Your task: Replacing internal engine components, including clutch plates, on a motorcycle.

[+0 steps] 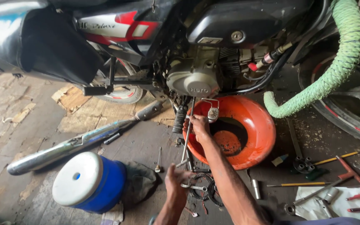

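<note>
Right hand (198, 125) fingers grip a long rod (187, 137) before the orange basin (255, 125); left hand (176, 177) closes on a small tool beside the blue drum (90, 183)

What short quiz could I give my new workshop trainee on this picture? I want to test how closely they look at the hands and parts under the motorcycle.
1. True or false: the orange basin sits under the motorcycle engine.
2. Which hand reaches up to the long metal rod beside the basin?
A. left hand
B. right hand
C. neither
3. What colour is the plastic drum with the white lid, lying on the floor?

Key
1. True.
2. B: the right hand is up at the rod, while the left hand is low by the clutch plates.
3. Blue.
</note>
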